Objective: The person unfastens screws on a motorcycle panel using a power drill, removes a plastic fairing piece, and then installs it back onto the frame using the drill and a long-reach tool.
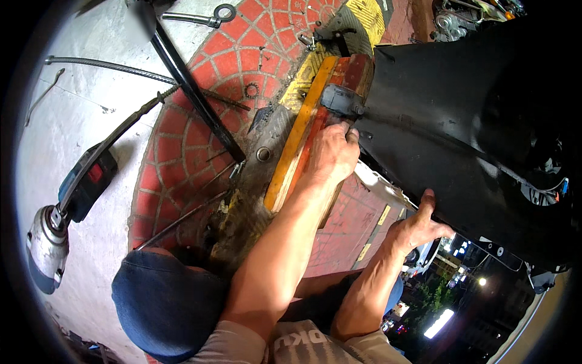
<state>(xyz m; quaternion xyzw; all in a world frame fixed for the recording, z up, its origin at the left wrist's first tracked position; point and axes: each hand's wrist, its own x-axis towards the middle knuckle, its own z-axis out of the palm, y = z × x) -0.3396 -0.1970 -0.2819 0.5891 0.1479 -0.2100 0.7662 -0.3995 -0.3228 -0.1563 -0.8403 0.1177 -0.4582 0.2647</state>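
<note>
A large black molded panel (424,145), which looks like a vehicle body part, takes up the right side. Its near edge has a white strip (379,182). My left hand (332,153) is closed, thumb and fingers pinched together by the panel's left end; what they hold is hidden. Just beyond those fingers, a dark grey block-like piece (341,100) rests on orange and red painted wooden boards (303,130). My right hand (415,229) grips the panel's near edge, thumb up against the black surface and some fingers out of sight.
A power tool with a silver head (48,239) lies on the pale floor at left. A black bar (194,88), a ring-ended tool (224,13) and a metal ring (263,154) lie nearby. My knee in dark cloth (163,303) is at lower left. Engine parts (451,24) show at top right.
</note>
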